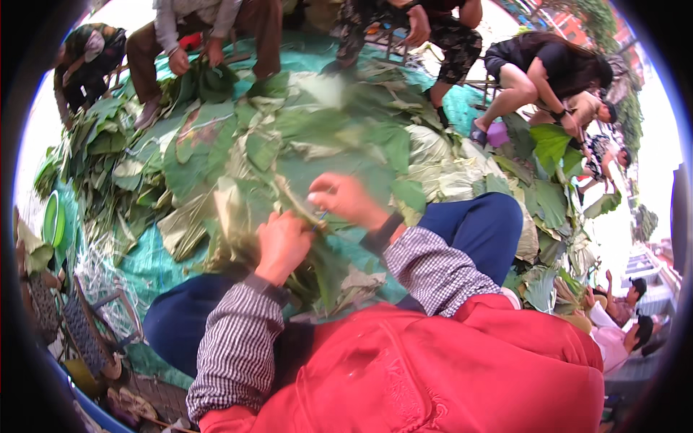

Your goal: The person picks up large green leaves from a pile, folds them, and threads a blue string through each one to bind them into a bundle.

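Note:
Large green leaves, some with pale dry undersides, lie heaped before me. My left hand (pixel 285 243) is closed on a bundle of leaves (pixel 238 216) by the stem end. A thick pale stem (pixel 295 200) runs up and left from beside my hands. Just right of it is my right hand (pixel 346 200), its thumb and fingertips brought close together. A short blue strand (pixel 324 214) shows between the two hands; whether the right fingertips pinch anything is too blurred to tell. More leaves (pixel 325 276) hang below my left hand.
A green tarp (pixel 157 260) lies under the leaf piles. White plastic strands (pixel 105 281) and a green basin (pixel 53 219) are at the left, near a woven-seat stool (pixel 86 330). Tied pale leaf bundles (pixel 444 168) lie right of centre. Several people sit around the piles.

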{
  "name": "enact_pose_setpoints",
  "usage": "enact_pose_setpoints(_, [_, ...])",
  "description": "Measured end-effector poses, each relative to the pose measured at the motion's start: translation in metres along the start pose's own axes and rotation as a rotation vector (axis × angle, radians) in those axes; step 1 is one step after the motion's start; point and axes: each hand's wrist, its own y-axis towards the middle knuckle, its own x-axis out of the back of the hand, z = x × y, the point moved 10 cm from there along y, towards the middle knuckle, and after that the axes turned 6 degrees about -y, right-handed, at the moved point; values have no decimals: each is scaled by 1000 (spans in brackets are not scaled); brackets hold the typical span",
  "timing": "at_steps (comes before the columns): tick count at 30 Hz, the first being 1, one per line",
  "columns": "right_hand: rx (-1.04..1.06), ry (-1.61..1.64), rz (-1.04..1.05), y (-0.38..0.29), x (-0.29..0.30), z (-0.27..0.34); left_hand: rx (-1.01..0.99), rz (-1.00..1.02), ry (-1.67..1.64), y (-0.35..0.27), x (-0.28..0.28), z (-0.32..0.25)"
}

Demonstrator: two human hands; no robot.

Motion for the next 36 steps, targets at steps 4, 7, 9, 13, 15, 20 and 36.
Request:
enact_pose_setpoints(4, [-145,73,331,-31,-41,-7,-21,-7,10,-3,-3,4])
enact_pose_setpoints(7, [-164,170,316,-37,-39,-17,23,35,-4,-3,-1,-10])
enact_pose_setpoints(9, [-204,285,262,-37,-32,-20,6,57,-5,-4,1,-12])
enact_pose_setpoints(13, [-251,392,184,-43,-22,-28,-268,-126,0,-13,29,-73])
enact_pose_setpoints(15, [-123,417,228,-39,-34,-16,-221,29,28,-14,17,-76])
enact_pose_setpoints(20, [-99,343,324,-33,-44,-4,9,-74,76,-10,11,-13])
enact_pose_setpoints(36, [-472,698,389,2,-14,-134,32,78,-64,-1,-12,-3])
